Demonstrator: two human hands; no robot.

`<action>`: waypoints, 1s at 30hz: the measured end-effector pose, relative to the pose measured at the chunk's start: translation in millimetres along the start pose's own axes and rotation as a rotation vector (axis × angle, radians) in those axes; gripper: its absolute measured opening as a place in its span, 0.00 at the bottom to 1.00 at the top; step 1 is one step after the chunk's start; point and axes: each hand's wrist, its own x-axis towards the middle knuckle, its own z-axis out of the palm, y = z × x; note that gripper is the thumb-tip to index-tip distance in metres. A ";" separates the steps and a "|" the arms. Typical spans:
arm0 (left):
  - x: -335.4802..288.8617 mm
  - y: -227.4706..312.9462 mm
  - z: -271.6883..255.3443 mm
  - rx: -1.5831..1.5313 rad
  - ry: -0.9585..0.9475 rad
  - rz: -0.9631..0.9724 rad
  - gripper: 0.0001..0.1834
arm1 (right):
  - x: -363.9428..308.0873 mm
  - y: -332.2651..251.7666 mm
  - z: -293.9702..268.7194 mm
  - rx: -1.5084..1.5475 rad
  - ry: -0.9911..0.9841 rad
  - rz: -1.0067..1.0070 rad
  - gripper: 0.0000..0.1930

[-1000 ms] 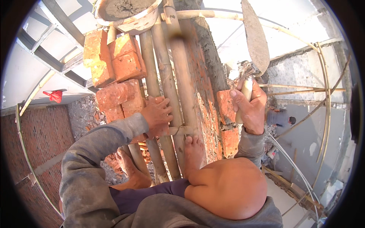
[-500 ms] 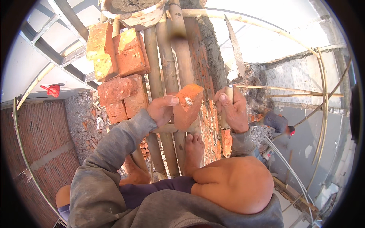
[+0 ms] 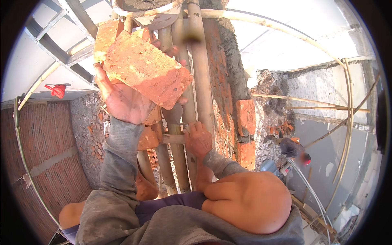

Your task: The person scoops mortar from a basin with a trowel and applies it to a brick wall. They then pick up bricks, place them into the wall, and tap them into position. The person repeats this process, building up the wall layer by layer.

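Observation:
My left hand (image 3: pixel 125 103) is raised palm up at the left, under a large orange-red brick (image 3: pixel 147 68). Its thumb lies along the near left edge, and fingertips show past the brick's right side; the brick hides the rest of the fingers. The broad face of the brick is turned up. My right hand (image 3: pixel 199 139) is closed low over the bamboo poles, by a short crosspiece. From it points a trowel, its small grey blade (image 3: pixel 174 114) lying over the poles; the handle is hidden in the fist.
More bricks (image 3: pixel 107 37) are stacked behind the held one. A mortar basin (image 3: pixel 161 18) stands at the far end of the bamboo poles (image 3: pixel 200 69). Right of them runs a brick wall (image 3: pixel 215 77) with loose bricks (image 3: pixel 246 118) on it. Another person (image 3: pixel 292 148) is far below, among rubble.
My left hand has moved left and away with a brick, whose broad face now shows. My right hand has come left from the wall to the poles, swinging the trowel blade down.

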 end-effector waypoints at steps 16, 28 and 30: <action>-0.5 4.8 -34.7 -0.228 -0.073 0.117 0.51 | 9.6 7.1 0.1 -0.012 -0.015 -0.075 0.14; -8.0 -30.1 -35.8 -0.023 -0.083 0.052 0.55 | 5.5 11.0 5.0 0.087 -0.004 -0.059 0.14; -9.1 -25.5 -37.7 -0.066 -0.043 0.047 0.55 | 1.7 6.6 3.9 0.158 -0.009 -0.040 0.13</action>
